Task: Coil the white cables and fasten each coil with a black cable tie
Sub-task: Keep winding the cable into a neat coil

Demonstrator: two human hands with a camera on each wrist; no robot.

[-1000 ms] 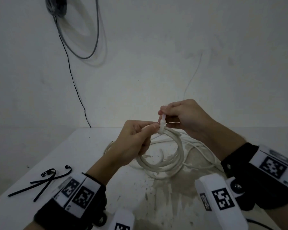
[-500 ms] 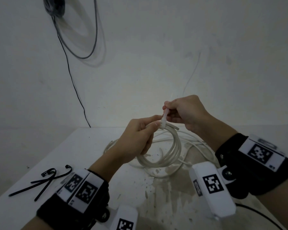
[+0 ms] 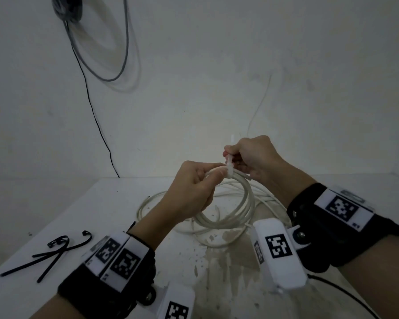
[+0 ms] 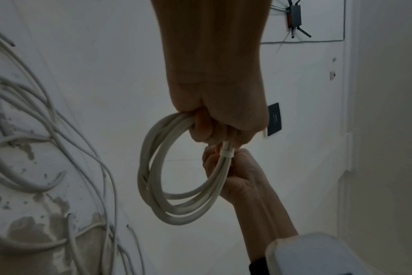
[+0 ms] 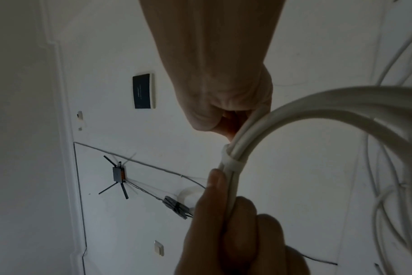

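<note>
A small coil of white cable (image 3: pixel 248 203) hangs above the table between both hands. My left hand (image 3: pixel 200 183) grips the coil at its top, thumb pressed beside a pale tie band (image 3: pixel 229 169) wrapped round the strands. My right hand (image 3: pixel 237 155) pinches the tie's tail, which sticks up past the fingers. In the left wrist view the band (image 4: pixel 226 154) sits tight on the coil (image 4: pixel 153 186). It also shows in the right wrist view, the band (image 5: pixel 233 163) on the coil (image 5: pixel 318 104). The tie looks white here, not black.
Several black cable ties (image 3: pixel 53 252) lie at the near left of the white table (image 3: pixel 32 295). More loose white cable (image 3: pixel 148 203) sprawls on the table under and behind the coil. A dark cord hangs down the wall behind.
My right hand has drawn the tie's tail upward, away from the coil. Both hands and the coil have risen a little.
</note>
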